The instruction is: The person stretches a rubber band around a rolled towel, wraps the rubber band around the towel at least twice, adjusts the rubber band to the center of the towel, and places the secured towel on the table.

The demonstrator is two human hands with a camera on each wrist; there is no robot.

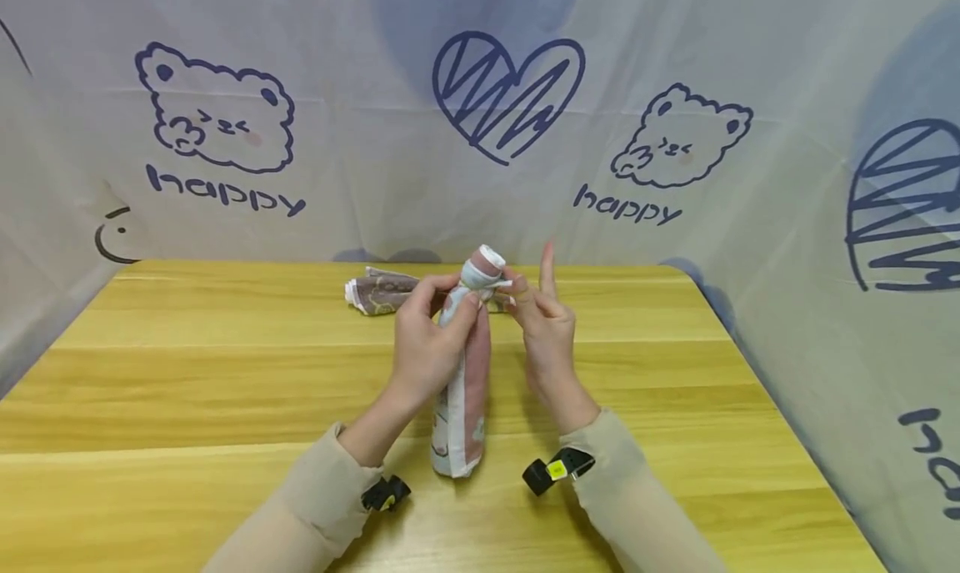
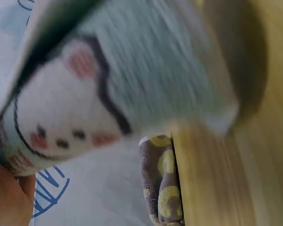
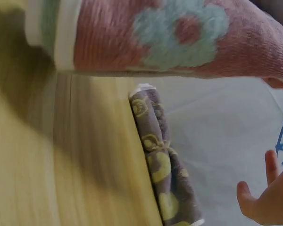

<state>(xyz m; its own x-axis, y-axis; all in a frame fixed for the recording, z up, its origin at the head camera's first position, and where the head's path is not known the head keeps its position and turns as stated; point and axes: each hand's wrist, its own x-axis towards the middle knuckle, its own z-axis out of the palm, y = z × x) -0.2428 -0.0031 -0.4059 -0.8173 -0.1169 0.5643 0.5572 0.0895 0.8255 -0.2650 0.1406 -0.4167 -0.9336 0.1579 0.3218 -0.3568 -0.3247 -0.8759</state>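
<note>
A rolled towel (image 1: 474, 398) in pink and pale blue-green stands up from the table, narrowed like a neck just below its top. In the left wrist view a cartoon face shows on this towel (image 2: 66, 108); in the right wrist view its pink side (image 3: 108, 37) bears a pale flower. My left hand (image 1: 429, 335) grips the roll at the narrow part, thumb in front. Beside it, my right hand (image 1: 551, 335) pinches a small whitish end (image 1: 501, 284) at the neck, one finger pointing up. What circles the neck is partly hidden by the fingers.
Behind the hands a second rolled towel (image 1: 378, 294), grey-brown with yellow patterns, lies near the table's back edge. A thin tie (image 3: 158, 147) cinches its middle. The wooden table (image 1: 187, 389) meets a pale printed cloth (image 1: 360, 156) at the back and sides.
</note>
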